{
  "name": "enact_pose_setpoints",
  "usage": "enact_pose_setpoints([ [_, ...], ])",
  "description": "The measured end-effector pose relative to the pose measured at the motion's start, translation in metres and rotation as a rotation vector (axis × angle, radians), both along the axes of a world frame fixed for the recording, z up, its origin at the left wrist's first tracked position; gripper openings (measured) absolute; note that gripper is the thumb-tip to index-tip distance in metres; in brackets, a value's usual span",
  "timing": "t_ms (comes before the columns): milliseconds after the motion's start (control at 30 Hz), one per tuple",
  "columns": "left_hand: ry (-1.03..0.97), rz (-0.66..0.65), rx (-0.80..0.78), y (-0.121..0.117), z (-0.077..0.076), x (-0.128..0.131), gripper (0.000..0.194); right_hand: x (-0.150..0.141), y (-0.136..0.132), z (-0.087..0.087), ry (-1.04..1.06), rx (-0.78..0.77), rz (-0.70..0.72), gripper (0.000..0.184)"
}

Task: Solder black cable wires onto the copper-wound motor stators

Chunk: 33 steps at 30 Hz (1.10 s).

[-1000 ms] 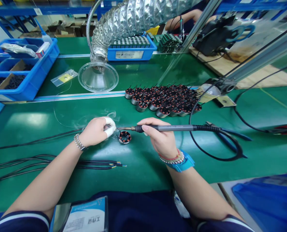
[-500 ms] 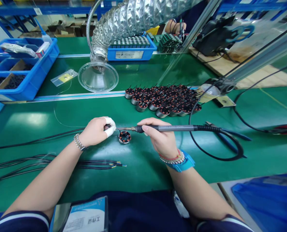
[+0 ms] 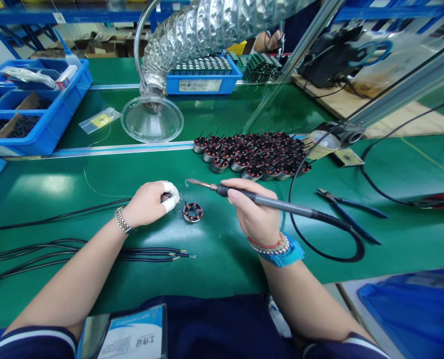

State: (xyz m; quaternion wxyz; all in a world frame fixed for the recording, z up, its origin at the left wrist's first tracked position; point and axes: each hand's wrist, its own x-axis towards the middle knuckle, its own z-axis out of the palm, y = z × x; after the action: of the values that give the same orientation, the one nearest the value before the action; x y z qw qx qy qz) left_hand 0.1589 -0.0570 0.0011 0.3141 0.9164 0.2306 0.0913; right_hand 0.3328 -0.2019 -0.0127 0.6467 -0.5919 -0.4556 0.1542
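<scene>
Round steel-cased motor stator (image 3: 192, 212): red-orange windings around a dark centre, one short wire lead standing at the rim. It sits flat on the green bench mat (image 3: 222, 281), mid-bench, just right of the left hand (image 3: 146, 203). Left hand closed, white-wrapped fingertips (image 3: 171, 196) pinched on a small dark item (image 3: 166, 197), too small to identify. Right hand (image 3: 252, 212) closed in a pen grip around a grey-handled soldering iron (image 3: 270, 200); the tip is raised behind the stator, not touching it. Toward the bench's rear edge stands a dense batch of matching stators (image 3: 251, 157). Stripped black cables (image 3: 94, 254) lie at front left; blue-handled wire cutters (image 3: 351, 213) lie at right.
</scene>
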Motion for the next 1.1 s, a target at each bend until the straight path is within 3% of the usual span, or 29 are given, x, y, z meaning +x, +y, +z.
enact_pose_setpoints([
  [167,-0.009,0.004,-0.003,-0.001,0.0,0.0,0.016,-0.005,-0.001,0.005,-0.186,-0.011,-0.076,0.018],
  [267,-0.006,0.006,0.002,-0.001,0.0,0.0,0.016,-0.009,-0.001,0.005,-0.274,-0.005,-0.051,0.018],
  [400,0.002,0.01,0.013,-0.001,0.001,0.0,0.017,-0.01,0.002,-0.002,-0.455,-0.066,0.158,0.018],
  [533,0.019,0.013,0.012,0.0,0.001,0.0,0.017,-0.012,0.005,-0.012,-0.598,-0.188,0.369,0.038],
  [733,0.025,0.021,-0.002,-0.002,0.001,0.001,0.019,-0.012,0.008,-0.021,-0.597,-0.203,0.379,0.038],
  [867,0.023,0.046,-0.073,-0.005,0.003,0.001,0.021,-0.011,0.013,-0.014,-0.5,-0.211,0.381,0.04],
  [967,0.004,0.047,-0.097,-0.006,0.003,0.001,0.022,-0.015,0.023,-0.006,-0.411,-0.166,0.315,0.03],
  [1100,0.011,0.057,-0.099,-0.008,0.003,-0.001,0.024,-0.025,0.039,-0.001,-0.431,-0.145,0.283,0.029],
])
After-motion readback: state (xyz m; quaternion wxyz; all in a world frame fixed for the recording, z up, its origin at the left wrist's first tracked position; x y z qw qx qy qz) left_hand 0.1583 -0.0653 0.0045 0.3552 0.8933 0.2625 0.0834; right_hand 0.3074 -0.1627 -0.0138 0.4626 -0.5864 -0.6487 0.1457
